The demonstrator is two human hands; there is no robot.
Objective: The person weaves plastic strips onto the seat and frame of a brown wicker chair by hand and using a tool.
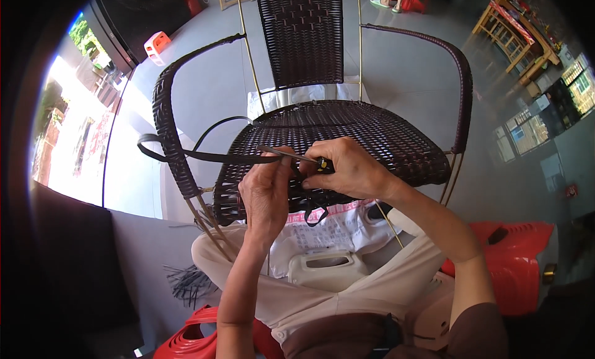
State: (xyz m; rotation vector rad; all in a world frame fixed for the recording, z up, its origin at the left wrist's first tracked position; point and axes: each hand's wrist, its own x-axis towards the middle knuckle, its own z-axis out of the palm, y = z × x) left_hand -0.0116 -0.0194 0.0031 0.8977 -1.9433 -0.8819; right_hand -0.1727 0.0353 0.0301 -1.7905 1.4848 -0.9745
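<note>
Dark strip [229, 157] hangs above the woven seat [384, 139], toward its front edge and left of centre, pinched in our left hand [265, 188]; our right hand [353, 170] is clamped around a slim metal tool [300, 156], its shaft pointing left across the pinch. We take the step as working the strip with this tool; the next move probably calls for a steady pinch and a controlled tip. Farther off, the strip's slack passes the left armrest [164, 105], and the backrest [304, 37] stands beyond the seat's rear edge
</note>
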